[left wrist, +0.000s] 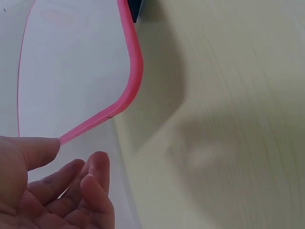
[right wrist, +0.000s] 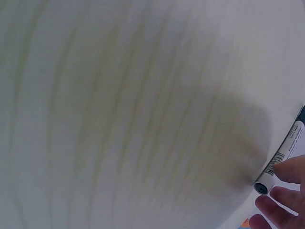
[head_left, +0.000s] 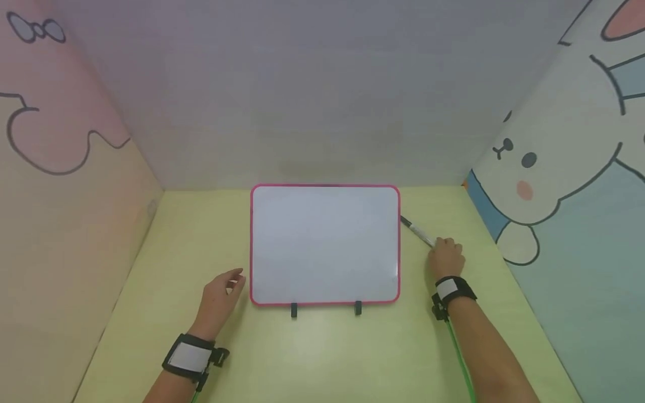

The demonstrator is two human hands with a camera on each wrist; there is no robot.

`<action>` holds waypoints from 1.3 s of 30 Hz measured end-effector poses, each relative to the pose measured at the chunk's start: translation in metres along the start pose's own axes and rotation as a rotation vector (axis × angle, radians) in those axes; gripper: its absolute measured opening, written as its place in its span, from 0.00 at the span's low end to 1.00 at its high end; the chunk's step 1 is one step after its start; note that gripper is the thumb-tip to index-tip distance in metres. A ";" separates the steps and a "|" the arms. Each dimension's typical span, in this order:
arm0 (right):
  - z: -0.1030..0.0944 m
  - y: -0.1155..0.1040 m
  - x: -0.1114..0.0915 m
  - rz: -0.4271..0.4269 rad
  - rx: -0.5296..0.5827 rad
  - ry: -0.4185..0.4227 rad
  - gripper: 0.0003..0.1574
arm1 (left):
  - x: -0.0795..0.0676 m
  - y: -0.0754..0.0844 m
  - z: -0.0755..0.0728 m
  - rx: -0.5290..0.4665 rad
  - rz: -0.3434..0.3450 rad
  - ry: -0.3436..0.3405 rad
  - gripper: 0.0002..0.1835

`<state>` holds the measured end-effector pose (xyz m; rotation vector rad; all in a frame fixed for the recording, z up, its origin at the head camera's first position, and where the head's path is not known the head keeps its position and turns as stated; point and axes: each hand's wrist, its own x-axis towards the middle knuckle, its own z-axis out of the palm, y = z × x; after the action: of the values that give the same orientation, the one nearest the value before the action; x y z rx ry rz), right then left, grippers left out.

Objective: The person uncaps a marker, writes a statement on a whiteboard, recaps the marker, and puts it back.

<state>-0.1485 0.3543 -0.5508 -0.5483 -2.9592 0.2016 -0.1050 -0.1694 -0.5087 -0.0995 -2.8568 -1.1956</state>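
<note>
A whiteboard (head_left: 325,244) with a pink frame stands in the middle of the table, propped on two small black feet (head_left: 358,308). My left hand (head_left: 221,292) is beside its left edge with the fingers loosely bent and nothing held. In the left wrist view the thumb tip (left wrist: 50,149) overlaps the pink rim (left wrist: 136,67). To the right of the board, a white marker pen (head_left: 419,232) points its black cap toward the board. My right hand (head_left: 447,258) pinches its rear end; the right wrist view shows the thumb (right wrist: 291,169) against the printed barrel (right wrist: 286,148).
Pale yellow wood-grain table (head_left: 322,358) surrounds the board. A plain grey wall (head_left: 312,101) rises behind it, and walls with cartoon drawings, including a white rabbit (head_left: 554,145), flank both sides. A green cable (head_left: 458,352) runs along the right forearm.
</note>
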 end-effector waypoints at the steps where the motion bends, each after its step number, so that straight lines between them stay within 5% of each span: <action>1: 0.000 -0.002 0.000 0.000 -0.016 0.005 0.19 | 0.001 -0.002 0.001 -0.004 0.005 -0.005 0.18; 12: -0.004 -0.005 0.007 0.035 -0.089 -0.056 0.15 | 0.004 -0.003 0.012 -0.022 -0.029 -0.031 0.14; 19: -0.015 0.001 -0.005 0.050 0.040 0.005 0.17 | 0.006 -0.006 0.016 -0.036 -0.035 -0.012 0.12; 29: -0.087 -0.017 -0.033 -0.139 0.552 0.274 0.19 | 0.006 -0.008 0.013 -0.042 -0.065 -0.003 0.12; 33: -0.122 -0.039 -0.052 -0.222 0.657 0.283 0.20 | 0.006 -0.010 0.011 -0.041 -0.075 0.001 0.12; 39: -0.152 -0.068 -0.073 -0.359 0.673 0.316 0.15 | 0.006 -0.012 0.011 -0.046 -0.085 0.002 0.12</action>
<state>-0.0821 0.2816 -0.3978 0.0401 -2.4068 0.9191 -0.1118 -0.1701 -0.5247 0.0219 -2.8595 -1.2756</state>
